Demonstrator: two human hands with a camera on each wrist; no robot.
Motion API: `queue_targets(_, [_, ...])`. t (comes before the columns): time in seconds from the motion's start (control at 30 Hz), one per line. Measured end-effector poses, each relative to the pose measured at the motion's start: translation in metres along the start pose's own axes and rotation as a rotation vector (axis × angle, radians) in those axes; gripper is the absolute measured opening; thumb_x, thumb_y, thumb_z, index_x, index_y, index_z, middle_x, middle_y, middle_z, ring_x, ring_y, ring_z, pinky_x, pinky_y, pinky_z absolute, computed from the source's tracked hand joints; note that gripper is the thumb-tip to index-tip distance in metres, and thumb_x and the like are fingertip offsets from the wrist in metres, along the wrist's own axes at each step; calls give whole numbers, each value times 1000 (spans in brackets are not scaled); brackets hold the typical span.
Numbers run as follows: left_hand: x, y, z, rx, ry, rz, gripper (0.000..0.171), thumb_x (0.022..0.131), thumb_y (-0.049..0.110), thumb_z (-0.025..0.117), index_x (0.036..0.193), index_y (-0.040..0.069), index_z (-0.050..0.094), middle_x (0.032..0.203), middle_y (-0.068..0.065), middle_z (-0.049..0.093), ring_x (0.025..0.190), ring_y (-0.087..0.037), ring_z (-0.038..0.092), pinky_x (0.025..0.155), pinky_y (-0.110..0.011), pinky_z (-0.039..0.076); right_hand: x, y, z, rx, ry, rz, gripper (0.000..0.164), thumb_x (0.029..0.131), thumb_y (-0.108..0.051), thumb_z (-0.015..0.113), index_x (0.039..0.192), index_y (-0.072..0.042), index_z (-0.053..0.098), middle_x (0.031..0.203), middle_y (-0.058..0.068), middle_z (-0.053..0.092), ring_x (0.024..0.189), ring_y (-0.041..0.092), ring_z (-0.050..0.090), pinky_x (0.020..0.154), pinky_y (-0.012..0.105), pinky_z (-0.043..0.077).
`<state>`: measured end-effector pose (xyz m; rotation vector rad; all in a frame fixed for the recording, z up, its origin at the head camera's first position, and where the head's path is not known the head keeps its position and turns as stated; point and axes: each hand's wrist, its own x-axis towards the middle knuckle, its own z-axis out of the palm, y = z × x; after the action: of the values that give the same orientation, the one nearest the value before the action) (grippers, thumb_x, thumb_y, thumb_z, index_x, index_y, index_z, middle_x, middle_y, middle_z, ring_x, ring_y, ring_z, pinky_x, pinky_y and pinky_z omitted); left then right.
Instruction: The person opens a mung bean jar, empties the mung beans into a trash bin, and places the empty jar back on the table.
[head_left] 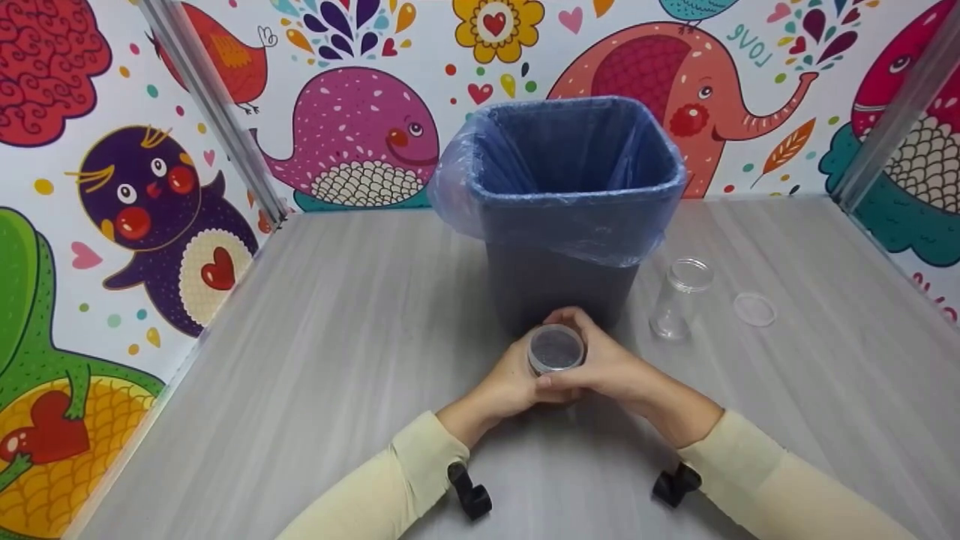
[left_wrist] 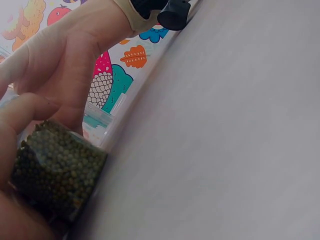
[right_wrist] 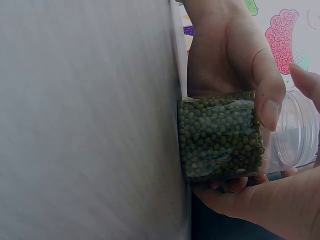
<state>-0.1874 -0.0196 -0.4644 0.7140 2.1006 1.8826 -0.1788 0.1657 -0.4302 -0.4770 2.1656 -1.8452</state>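
A clear plastic jar (head_left: 555,360) of small green beans (right_wrist: 220,135), which look like mung beans, stands upright on the table between both hands. My left hand (head_left: 510,379) curls round the jar's body from the left, its thumb along the side in the right wrist view. From the right, my right hand (head_left: 611,367) grips the jar's upper part, thumb and fingers around the rim. The top looks covered by a clear lid, though I cannot tell how firmly it sits. In the left wrist view the beans (left_wrist: 60,170) fill the lower part of the jar.
Just behind the hands stands a grey bin (head_left: 559,277) lined with a blue bag (head_left: 577,217). To the right are an uncapped clear jar (head_left: 679,300) and a round clear lid (head_left: 754,309) lying flat. Printed panels (head_left: 360,135) border the grey table (head_left: 337,300).
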Motion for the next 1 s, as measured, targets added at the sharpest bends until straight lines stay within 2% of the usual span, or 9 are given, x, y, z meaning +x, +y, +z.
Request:
queue_targets(0.17, [0,0,0,5,-3,1,97,75,-2,91,159,-2,42,149,-13,59,133,-19,56,116,-32,41,-1,-2,0,6,2,20,82,74,-14,97,137,-4,46,136,14,55,126,26,52,109,35,40])
queue_targets(0.3, [1,0,0,23,4,9,94,74,0,92,155,-1,46,143,-10,61,128,-17,57,115,-32,41,-2,-3,0,9,-2,44,81,74,-15,97,136,-5,46,136,13,55,126,26,52,107,35,42])
queue_targets(1.0, [1,-1,0,20,-9,15,94,75,1,92,157,0,44,144,-10,61,128,-17,57,114,-32,43,0,0,-1,0,-25,10,79,75,-15,97,138,-3,51,135,15,58,124,27,54,107,36,41])
